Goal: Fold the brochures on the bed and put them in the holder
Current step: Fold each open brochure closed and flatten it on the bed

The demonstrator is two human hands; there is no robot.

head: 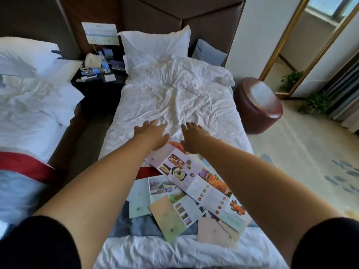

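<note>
Centrally, my left hand and right hand reach side by side over the rumpled white duvet of the bed, fingers straight and spread, gripping nothing. Both lie at the far end of the long unfolded lilac paper brochure with food photographs; contact cannot be judged. Nearer me, a pale green brochure, a tan brochure and a pink brochure overlap at its near end.

A brown padded headboard spans the far wall. A dark nightstand stands far left, a round brown ottoman right, near a gold-framed mirror. Sunlit pale carpet lies right.
</note>
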